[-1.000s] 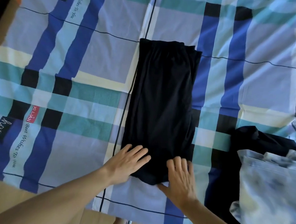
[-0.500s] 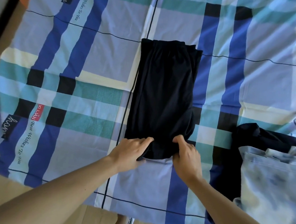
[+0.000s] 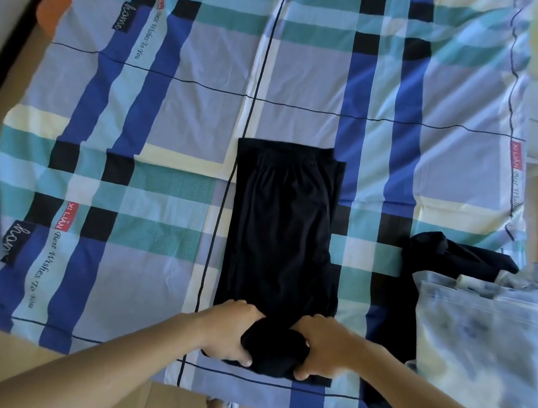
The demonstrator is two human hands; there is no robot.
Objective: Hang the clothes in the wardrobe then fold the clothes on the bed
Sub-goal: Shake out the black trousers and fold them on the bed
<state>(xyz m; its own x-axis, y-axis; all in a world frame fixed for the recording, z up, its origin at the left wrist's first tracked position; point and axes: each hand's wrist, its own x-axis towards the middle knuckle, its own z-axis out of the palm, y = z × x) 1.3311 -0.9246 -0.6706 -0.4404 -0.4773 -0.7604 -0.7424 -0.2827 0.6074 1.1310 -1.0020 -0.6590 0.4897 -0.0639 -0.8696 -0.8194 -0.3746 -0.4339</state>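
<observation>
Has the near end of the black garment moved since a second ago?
Yes. Both hands have gathered the black garment's near end into a roll, toward its waistband on the plaid sheet.

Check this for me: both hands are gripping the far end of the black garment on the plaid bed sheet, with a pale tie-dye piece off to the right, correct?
Not quite. The head view shows the left hand and right hand gripping the near end of the black garment, the end closest to the person, not the far end. The rest holds: it lies on the plaid bed sheet, and the pale tie-dye piece is to the right.
</observation>
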